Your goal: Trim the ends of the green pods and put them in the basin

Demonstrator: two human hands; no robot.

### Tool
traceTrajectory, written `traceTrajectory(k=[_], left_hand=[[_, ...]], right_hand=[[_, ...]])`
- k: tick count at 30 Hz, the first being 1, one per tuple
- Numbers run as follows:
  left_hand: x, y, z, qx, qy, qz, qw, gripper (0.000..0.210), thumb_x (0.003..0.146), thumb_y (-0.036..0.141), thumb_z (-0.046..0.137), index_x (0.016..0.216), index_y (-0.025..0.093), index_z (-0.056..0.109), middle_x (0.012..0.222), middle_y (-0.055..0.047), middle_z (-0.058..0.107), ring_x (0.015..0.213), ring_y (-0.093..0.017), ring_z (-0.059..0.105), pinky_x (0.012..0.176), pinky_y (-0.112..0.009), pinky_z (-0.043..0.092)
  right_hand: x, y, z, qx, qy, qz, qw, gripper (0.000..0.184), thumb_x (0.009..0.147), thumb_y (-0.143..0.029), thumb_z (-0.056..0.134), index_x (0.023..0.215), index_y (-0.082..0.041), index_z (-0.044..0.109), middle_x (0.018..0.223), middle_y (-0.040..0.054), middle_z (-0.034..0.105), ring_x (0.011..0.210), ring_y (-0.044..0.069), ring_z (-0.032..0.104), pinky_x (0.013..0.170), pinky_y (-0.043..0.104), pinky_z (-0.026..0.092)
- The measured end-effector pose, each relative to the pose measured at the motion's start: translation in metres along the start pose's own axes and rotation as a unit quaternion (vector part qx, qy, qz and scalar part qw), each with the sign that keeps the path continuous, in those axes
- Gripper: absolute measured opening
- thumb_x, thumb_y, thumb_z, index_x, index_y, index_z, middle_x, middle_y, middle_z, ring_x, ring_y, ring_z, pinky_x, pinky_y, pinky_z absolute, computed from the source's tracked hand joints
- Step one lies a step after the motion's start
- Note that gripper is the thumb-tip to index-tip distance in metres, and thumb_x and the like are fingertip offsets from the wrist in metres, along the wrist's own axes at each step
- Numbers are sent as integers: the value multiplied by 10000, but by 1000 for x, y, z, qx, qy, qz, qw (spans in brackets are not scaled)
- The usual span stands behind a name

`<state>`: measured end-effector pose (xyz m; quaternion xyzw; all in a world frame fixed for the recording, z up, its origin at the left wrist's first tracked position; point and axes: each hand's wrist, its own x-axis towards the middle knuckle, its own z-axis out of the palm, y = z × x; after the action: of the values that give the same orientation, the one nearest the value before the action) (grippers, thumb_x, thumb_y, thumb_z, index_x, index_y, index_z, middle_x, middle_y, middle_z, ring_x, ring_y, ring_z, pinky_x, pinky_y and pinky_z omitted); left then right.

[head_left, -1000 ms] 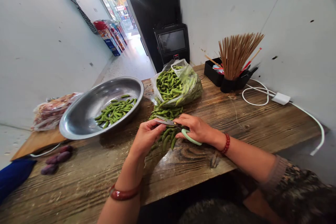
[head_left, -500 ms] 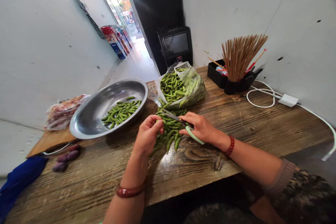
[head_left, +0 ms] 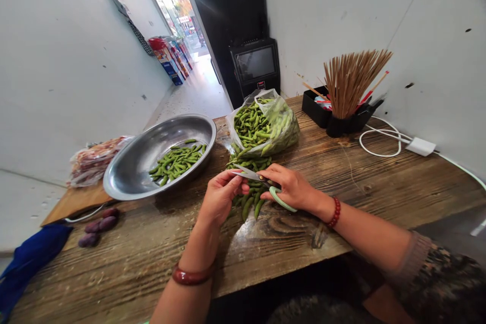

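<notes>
My right hand (head_left: 291,188) grips scissors (head_left: 281,199) with pale green handles, their blades pointing left over the pods. At the blade tips, my left hand (head_left: 220,196) is closed in a pinch, with an edamame pod mostly hidden by its fingers. Under and between both hands lies a loose pile of edamame pods (head_left: 247,206) on the wooden table. Behind the pile, a clear plastic bag (head_left: 290,129) full of pods stands with its mouth toward me. To the left, a steel basin (head_left: 131,154) holds a small heap of pods (head_left: 177,162).
Left of the basin are a bagged reddish food (head_left: 93,162) on a wooden board (head_left: 78,203), several purple-red roundish items (head_left: 99,225) and blue cloth (head_left: 36,263). A black holder (head_left: 337,125) with wooden sticks (head_left: 351,83) and a white cable (head_left: 421,146) lie right.
The scissors' blades have come to my left hand's fingertips, and that hand has shifted slightly right. The view has turned a little; the pods in the basin look the same.
</notes>
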<state>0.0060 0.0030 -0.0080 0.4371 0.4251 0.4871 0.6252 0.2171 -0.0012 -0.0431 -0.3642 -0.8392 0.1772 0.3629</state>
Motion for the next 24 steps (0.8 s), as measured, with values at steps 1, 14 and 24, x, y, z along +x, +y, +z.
traceTrajectory(k=[1,14,24], left_hand=[[0,-1,0,14,-3,3,1000,232,668,270,794,845,143,715,713,-28,698,559,-110,630,566,-225,522],[0,-7,2,29,-40,17,999,230,719,289,765,878,142,688,743,-37,713,596,-130,654,606,-233,512],[-1,-7,2,27,-63,32,997,179,742,260,752,863,147,684,773,-40,723,618,-135,667,633,-241,529]], right_hand=[[0,0,0,0,0,2,1000,506,784,-327,733,1241,-192,564,1030,78,609,848,192,606,738,298,508],[0,-1,-2,0,-4,3,1000,539,759,-341,757,1239,-183,566,1025,78,597,845,191,598,741,303,506],[1,0,0,12,8,-14,1000,501,760,-320,758,1204,-179,574,991,68,591,823,180,580,725,288,494]])
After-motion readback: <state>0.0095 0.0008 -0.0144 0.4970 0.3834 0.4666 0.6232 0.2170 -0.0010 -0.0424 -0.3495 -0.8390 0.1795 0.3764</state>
